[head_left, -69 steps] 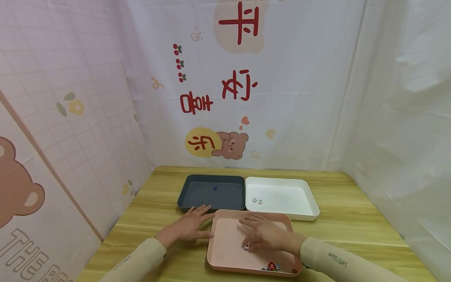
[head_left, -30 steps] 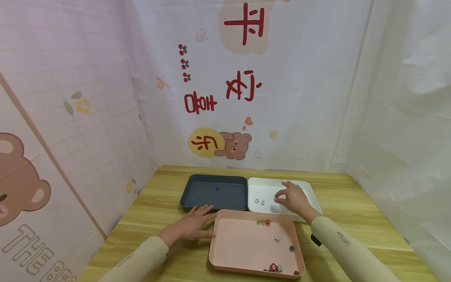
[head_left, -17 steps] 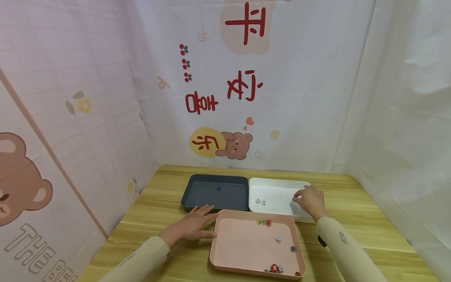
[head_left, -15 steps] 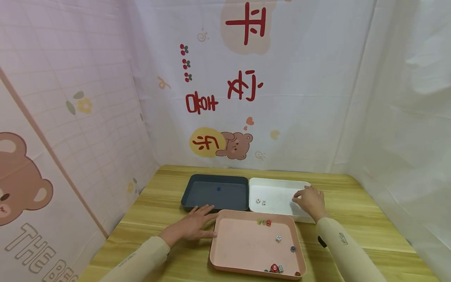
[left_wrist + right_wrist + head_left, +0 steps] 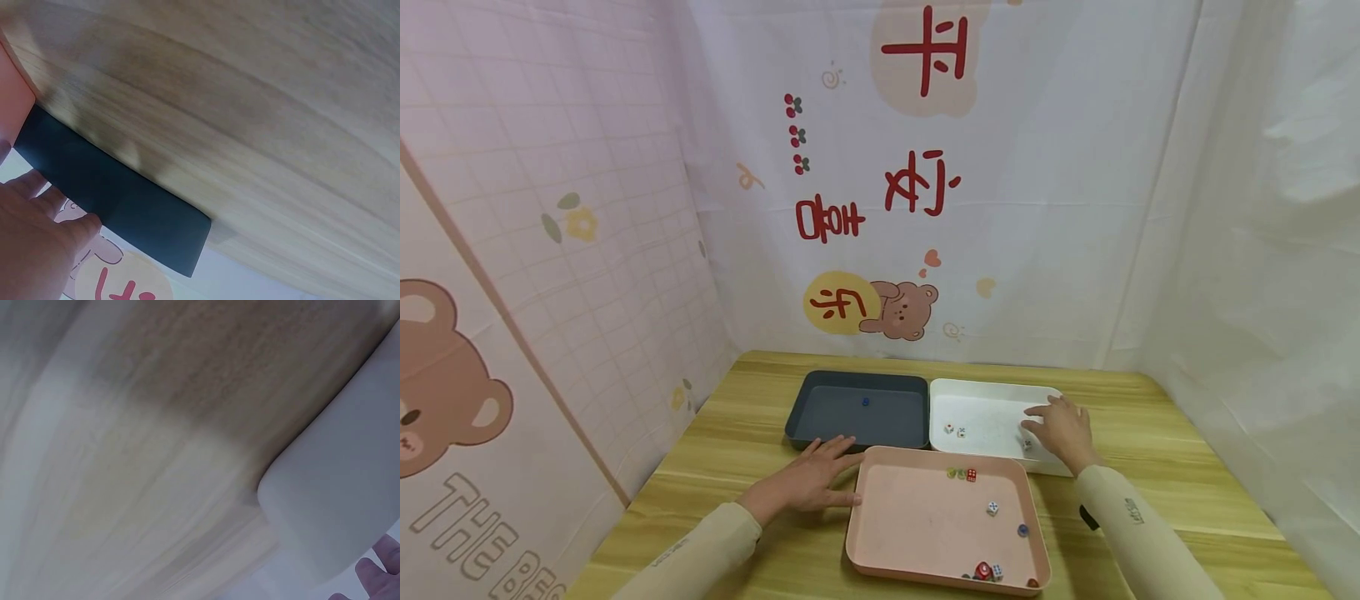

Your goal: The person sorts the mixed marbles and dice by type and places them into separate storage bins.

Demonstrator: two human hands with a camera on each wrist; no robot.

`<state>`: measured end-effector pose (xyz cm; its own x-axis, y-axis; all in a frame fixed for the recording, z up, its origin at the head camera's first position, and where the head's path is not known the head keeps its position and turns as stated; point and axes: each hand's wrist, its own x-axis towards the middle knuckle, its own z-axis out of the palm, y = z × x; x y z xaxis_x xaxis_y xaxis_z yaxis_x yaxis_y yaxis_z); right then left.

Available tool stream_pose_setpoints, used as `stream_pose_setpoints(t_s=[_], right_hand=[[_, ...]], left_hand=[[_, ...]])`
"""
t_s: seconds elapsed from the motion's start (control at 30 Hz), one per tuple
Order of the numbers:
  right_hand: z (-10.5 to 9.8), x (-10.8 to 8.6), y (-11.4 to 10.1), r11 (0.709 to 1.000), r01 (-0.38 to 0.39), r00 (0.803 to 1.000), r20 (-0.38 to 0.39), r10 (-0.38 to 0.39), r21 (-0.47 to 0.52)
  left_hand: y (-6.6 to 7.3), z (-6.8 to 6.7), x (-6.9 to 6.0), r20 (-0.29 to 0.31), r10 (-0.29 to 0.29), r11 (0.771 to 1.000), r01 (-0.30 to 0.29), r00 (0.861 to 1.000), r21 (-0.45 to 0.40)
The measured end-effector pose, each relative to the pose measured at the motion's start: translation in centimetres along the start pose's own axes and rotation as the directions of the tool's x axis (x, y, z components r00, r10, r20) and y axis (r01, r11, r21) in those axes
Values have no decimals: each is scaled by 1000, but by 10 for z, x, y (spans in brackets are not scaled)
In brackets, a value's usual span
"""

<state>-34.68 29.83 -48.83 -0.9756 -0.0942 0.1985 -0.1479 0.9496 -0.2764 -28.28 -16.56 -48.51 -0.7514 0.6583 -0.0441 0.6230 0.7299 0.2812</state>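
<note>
My right hand (image 5: 1062, 431) is over the right end of the white tray (image 5: 992, 387), thumb and forefinger parted. Just below its fingertips a white die (image 5: 1027, 445) is in the tray, apart from them. Farther left in that tray are two more white dice, one with a red dot (image 5: 949, 428). My left hand (image 5: 820, 479) lies with fingers spread, at the left rim of the pink tray (image 5: 925, 533) and the front edge of the dark tray (image 5: 793, 425). In the left wrist view its fingertips reach the dark tray's wall (image 5: 119, 194).
The pink tray holds a red die (image 5: 972, 475), small yellow and green pieces (image 5: 957, 473), a white die (image 5: 993, 508), a blue die (image 5: 1022, 530) and a cluster with a red die (image 5: 982, 571) near its front wall. One blue die (image 5: 865, 402) lies in the dark tray.
My right hand went from the pink tray to the white tray's right end with a white die, then parted its fingers and let it go. The left hand stayed in place.
</note>
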Motion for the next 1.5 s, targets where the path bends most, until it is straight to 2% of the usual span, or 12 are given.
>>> stream_pose_setpoints(t_s=[0.17,0.4,0.7,1.0,1.27,1.4,1.5], right_hand=[[-3,-2,-1,1000,23,1000,-12,-23,3],[-2,-2,-2,991,133,989,-62,-134,-22],[2,-3,-12,966,231,971,-85,-223,114],[3,-8,-20,949,265,964,-63,-258,173],[5,-23,-36,899,369,929,-72,-362,235],[8,-34,-42,873,420,906,-64,-418,247],[7,-42,-45,846,465,881,-47,-470,260]], left_hand=[[-1,0,1,2,-2,1000,2,1000,6],[-2,1,1,-1,0,1000,0,1000,6],[0,-2,0,2,3,1000,-3,1000,-6],[-2,-1,0,7,11,1000,-11,1000,-9],[-3,1,0,0,15,1000,-15,1000,-2],[-2,0,0,-2,16,1000,-16,1000,-7],[-1,0,1,6,11,1000,-11,1000,-6]])
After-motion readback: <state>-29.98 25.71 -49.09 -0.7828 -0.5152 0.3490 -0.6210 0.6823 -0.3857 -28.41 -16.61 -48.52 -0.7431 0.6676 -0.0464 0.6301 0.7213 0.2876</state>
